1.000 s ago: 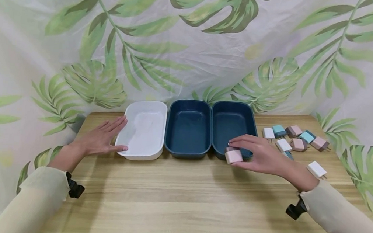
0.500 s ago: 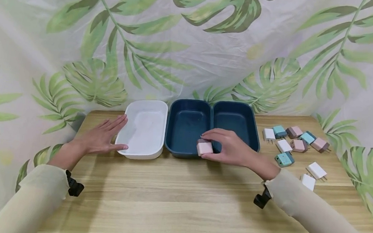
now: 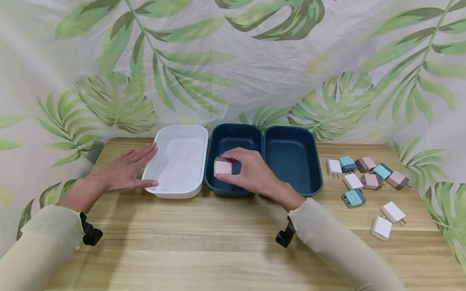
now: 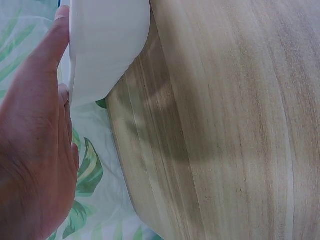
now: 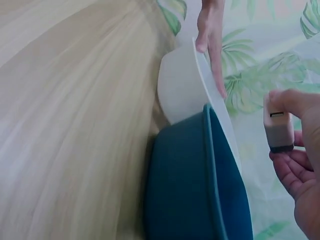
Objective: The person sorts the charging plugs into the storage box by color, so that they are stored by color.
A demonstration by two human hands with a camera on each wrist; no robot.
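Pink charger point(image 3: 223, 167) sits in the right hand point(image 3: 255, 173), pinched between thumb and fingers, held above the left part of the middle blue bin point(image 3: 237, 140). Right wrist view: charger apart from the rim, port slot on the thumb end, dark end at the fingers. Left hand point(image 3: 124, 168) flat-ish, fingers extended, grips nothing; fingertips and thumb rest on the left edge of the white bin point(image 3: 179, 164).

Three bins in a row on the wood table point(image 3: 190, 252), left to right: white bin, middle blue bin, right blue bin point(image 3: 292, 164); all upright, side by side. Loose chargers lie right of the row: pink pieces point(image 3: 370, 181), teal pieces point(image 3: 353, 198), white pieces point(image 3: 393, 212). Most bunch near the back; two white ones lie nearer the front, just beside each other. Metal prongs show on several.

Leaf-print cloth point(image 3: 264, 69) hangs behind the table. Both arms in light sleeves point(image 3: 344, 250), black wrist mount on each, left one point(image 3: 91, 231) and right one point(image 3: 285, 235).
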